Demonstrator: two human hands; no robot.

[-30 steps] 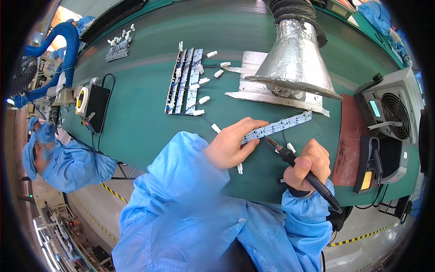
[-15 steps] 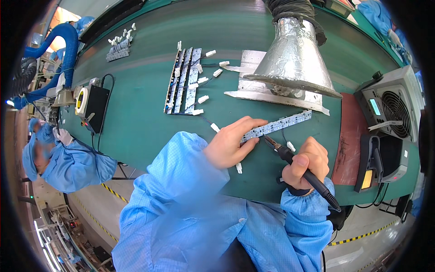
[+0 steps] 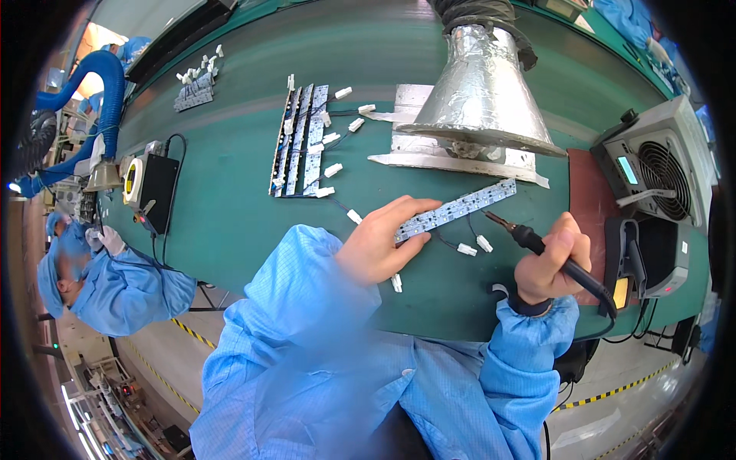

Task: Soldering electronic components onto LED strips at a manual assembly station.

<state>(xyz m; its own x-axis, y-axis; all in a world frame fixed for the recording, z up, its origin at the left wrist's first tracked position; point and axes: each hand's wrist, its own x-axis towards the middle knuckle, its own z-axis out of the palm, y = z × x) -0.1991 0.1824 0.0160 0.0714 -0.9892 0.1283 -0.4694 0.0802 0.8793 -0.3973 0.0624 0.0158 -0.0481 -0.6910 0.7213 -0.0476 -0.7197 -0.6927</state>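
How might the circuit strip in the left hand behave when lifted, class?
The circuit strip is probably stiff, since it runs straight beyond the left hand. It is likely light, being so slim. The wired white connectors near its edge may dangle and swing.

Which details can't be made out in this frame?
In the head view:
Left end of the circuit board: partly behind the left hand.
Middle of the soldering iron: inside the right hand.
Far end of the black hose: cut off by the upper edge.
The board's fine detail: too small.
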